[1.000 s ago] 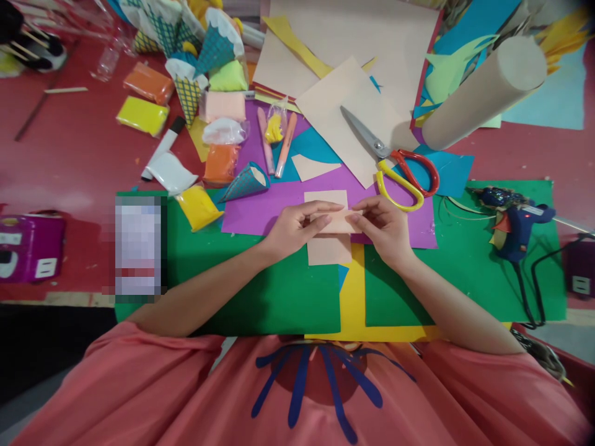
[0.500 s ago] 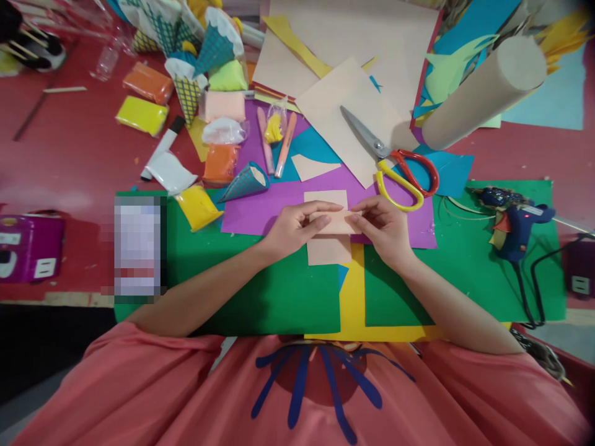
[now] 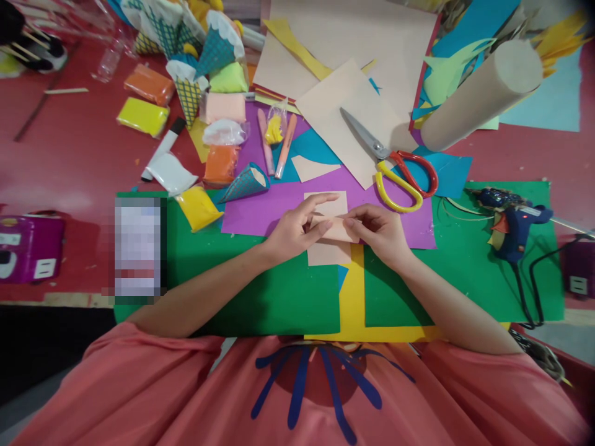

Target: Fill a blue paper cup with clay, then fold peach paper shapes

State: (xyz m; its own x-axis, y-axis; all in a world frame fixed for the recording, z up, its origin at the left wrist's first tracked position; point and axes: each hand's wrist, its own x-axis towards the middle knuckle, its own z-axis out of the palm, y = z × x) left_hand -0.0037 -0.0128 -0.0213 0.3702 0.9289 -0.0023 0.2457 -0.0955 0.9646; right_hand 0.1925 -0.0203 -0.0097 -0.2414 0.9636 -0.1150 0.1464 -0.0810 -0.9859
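At seven o'clock from the scissors (image 3: 380,149), left hand (image 3: 289,234) and right hand (image 3: 385,235) pinch folded paper (image 3: 339,230). Its right end now dips lower, suggesting adjustment.

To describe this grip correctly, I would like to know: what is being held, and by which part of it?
A small pale pink paper piece, held near its two side ends, one by each hand's fingers.

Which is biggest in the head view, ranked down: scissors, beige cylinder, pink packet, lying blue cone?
1. Beige cylinder
2. Scissors
3. Pink packet and blue cone: too alike to rank

The cylinder rises toward the camera, which may enlarge it.
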